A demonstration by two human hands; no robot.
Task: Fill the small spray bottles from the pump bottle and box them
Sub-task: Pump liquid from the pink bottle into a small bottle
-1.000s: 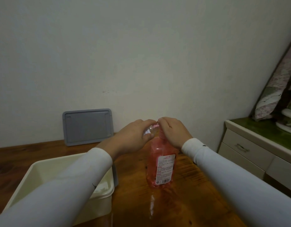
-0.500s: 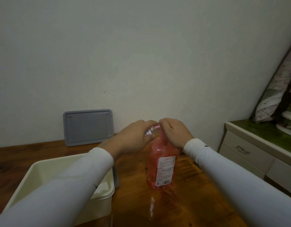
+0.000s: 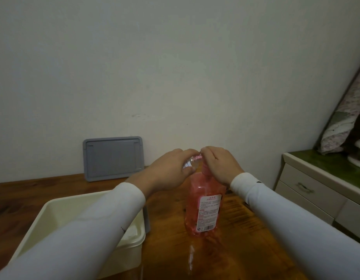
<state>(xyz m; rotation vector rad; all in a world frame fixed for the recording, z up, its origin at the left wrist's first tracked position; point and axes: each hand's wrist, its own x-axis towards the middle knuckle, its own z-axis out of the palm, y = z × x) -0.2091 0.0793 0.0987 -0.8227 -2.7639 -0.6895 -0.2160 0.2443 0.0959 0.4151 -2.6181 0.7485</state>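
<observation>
Filling is underway: left hand grips a small bottle at the pump bottle; right hand closes on its pump; beside it, the box shows nothing boxed.

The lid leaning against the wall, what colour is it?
Grey lid, plain, seen in the head view.

Bare wooden table lies right of the pump bottle; the cream box blocks its left.
</observation>
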